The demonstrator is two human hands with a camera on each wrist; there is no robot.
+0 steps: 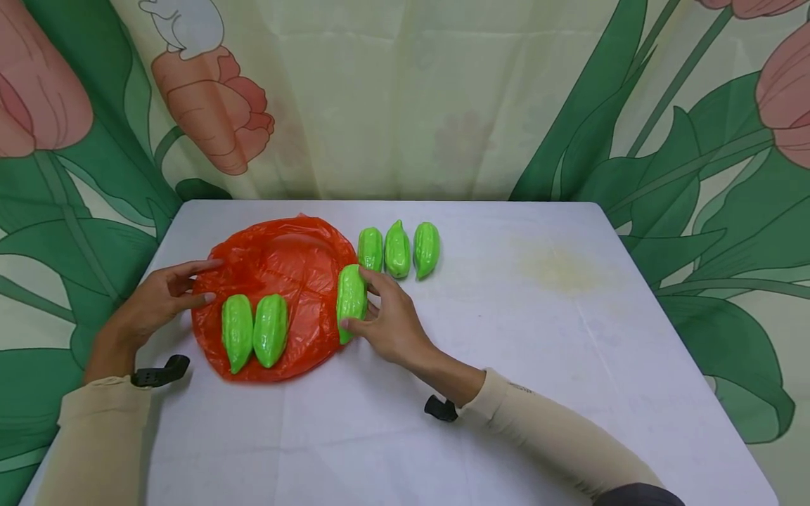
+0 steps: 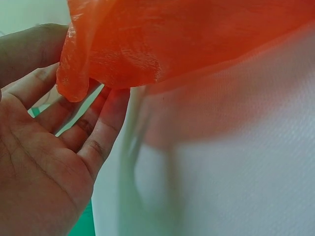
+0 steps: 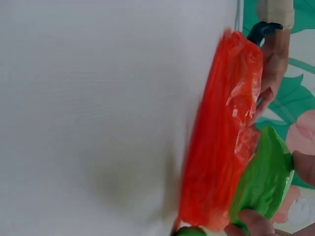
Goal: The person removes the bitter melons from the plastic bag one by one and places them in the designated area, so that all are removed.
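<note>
Beige sleeve (image 1: 557,436) nearest the head camera leads to the right hand (image 1: 395,320), its thumb and fingers pinching one green fruit (image 1: 351,302) at the right edge of the red plastic (image 1: 304,263). Just beyond the grip, three green fruits (image 1: 397,249) stand in a row on the table (image 1: 538,365); to its left, two green fruits (image 1: 270,330) lie on the plastic. Farther left, the left hand (image 1: 158,295) touches the opposite edge, thumb and forefinger spread.

The step in hand seems to be placing the pinched fruit; the next move probably calls for lowering it beside the pair, then loosening the pinch.

Whether the pinched fruit touches the plastic is unclear. Plastic covers some left fingertips, and the right wrist view cuts off the right hand.
</note>
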